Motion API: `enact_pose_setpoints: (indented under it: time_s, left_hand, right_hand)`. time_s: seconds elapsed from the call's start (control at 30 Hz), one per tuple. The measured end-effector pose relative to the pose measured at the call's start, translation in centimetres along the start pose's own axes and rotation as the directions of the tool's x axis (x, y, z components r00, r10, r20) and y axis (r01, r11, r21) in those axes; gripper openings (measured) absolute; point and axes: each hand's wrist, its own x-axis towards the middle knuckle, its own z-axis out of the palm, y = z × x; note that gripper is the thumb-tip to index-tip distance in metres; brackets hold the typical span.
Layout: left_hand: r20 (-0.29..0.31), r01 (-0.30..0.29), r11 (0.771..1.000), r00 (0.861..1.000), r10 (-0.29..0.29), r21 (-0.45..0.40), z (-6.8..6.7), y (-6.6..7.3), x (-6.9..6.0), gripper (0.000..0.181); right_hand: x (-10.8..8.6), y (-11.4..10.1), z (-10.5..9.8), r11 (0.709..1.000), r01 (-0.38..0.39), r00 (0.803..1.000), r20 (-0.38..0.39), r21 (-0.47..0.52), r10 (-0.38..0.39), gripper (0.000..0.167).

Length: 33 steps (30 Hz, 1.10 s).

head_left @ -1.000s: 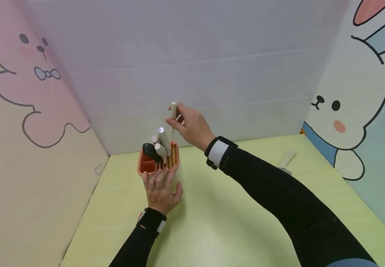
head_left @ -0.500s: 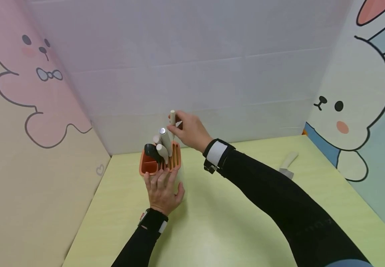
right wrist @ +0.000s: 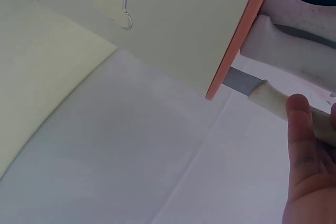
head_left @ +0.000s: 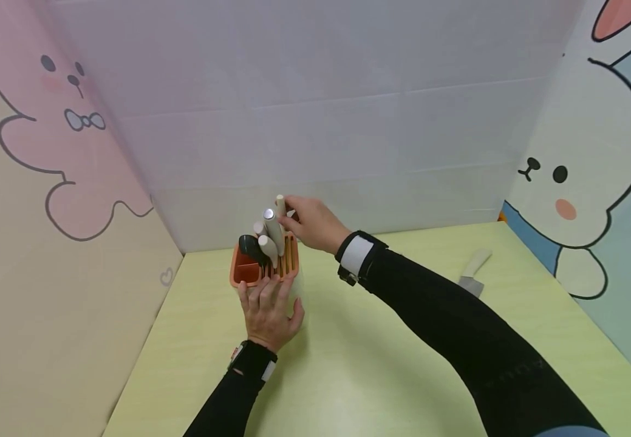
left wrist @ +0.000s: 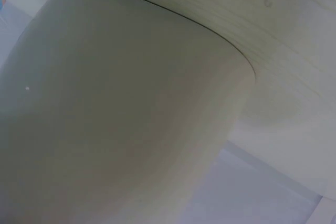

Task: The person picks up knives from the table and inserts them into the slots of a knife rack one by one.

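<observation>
A white knife holder (head_left: 232, 272) with an orange top stands near the back wall. My right hand (head_left: 315, 223) pinches the pale handle of a knife (head_left: 280, 206) above the holder's back right. In the right wrist view, a short length of the knife's metal blade (right wrist: 242, 81) shows between the handle and the orange rim; the rest is inside. My left hand (head_left: 269, 315) rests against the holder's front, its fingertips at the rim. Only the holder's smooth wall (left wrist: 121, 103) and the tabletop fill much of the left wrist view; no fingers show there.
Several other handles stand in the holder, including a black one (head_left: 251, 246) and a pale one with a shiny end (head_left: 272, 227). Another knife (head_left: 477, 264) lies on the table at right, its blade partly behind my right sleeve. Walls border the back and sides.
My right hand has moved down with the knife, whose blade has gone deeper into the holder. My left hand keeps its place on the front.
</observation>
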Motion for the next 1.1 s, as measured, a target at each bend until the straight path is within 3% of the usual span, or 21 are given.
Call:
enact_pose_setpoints:
  time_s: [0.33,1.1]
  left_hand:
    - [0.0,0.0,1.0,1.0,0.0,-0.003,-0.1,0.0,-0.1,0.05]
    - [-0.007,0.002,1.0,1.0,-0.002,0.004,-0.2,0.3,0.2,0.05]
  right_hand:
    - [-0.2,0.5,0.7,1.0,-0.004,0.999,0.042,-0.019,0.005,0.014]
    - [-0.9,0.9,1.0,0.999,-0.049,0.997,0.056,0.023,0.048,0.047]
